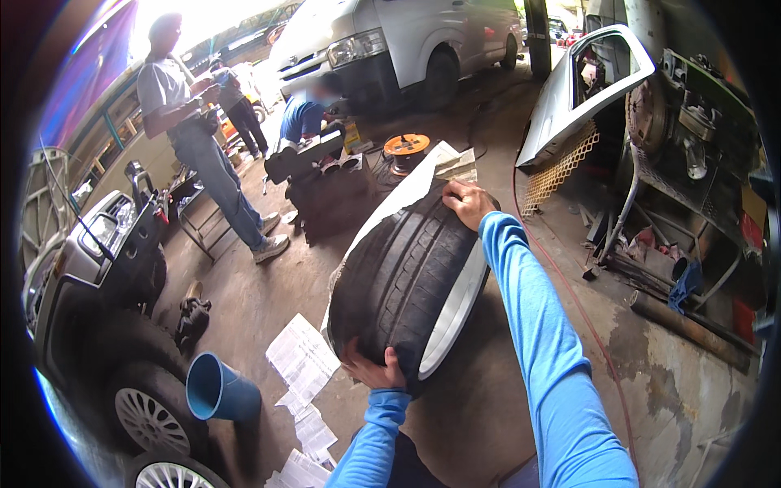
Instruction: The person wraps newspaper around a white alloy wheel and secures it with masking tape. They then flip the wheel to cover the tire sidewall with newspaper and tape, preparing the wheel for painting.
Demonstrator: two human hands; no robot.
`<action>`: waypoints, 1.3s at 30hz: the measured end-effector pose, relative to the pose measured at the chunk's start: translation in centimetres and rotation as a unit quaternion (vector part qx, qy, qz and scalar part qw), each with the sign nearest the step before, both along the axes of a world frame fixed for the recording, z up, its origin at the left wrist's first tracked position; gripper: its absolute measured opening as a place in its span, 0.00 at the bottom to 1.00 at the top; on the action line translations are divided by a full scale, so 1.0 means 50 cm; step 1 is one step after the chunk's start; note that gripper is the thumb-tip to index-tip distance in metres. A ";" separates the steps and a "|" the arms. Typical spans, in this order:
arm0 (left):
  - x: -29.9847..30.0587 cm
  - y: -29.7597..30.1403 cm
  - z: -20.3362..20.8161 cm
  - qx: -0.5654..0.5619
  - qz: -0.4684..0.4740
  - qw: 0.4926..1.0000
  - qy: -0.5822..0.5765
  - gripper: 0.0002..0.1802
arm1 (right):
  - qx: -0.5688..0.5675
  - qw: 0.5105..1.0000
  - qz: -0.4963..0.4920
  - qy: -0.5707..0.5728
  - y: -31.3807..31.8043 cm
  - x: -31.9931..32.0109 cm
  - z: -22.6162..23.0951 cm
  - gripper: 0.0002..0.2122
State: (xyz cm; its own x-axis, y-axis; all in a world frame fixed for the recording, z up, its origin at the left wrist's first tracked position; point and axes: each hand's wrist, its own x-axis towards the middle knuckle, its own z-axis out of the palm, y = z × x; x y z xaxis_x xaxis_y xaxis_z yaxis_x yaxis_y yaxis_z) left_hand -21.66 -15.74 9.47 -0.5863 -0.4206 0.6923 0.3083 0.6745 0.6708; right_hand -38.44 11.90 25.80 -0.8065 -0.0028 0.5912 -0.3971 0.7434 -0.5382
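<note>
Gripping the tilted tire between both hands, we should find it heavy, firm and rubbery, surest held at its edges, as now. Our right hand curls over the far edge, arm stretched long; our left hand clasps the near edge, thumb up on the tread. Paper lies just left of that lower grip, the bucket farther out.

Black tyre, blue bucket
</note>
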 end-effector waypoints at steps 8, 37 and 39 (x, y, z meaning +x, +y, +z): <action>-0.010 -0.143 -0.069 0.122 -0.033 0.992 0.020 0.36 | 0.087 0.993 -0.060 0.045 -0.180 0.045 0.024 0.11; 0.090 -0.467 -0.240 0.210 0.018 0.970 0.121 0.41 | 0.046 0.990 0.121 0.052 -0.357 0.143 -0.002 0.09; 0.088 -0.469 -0.230 0.201 0.007 0.973 0.115 0.41 | 0.038 0.989 0.124 0.069 -0.342 0.159 -0.002 0.08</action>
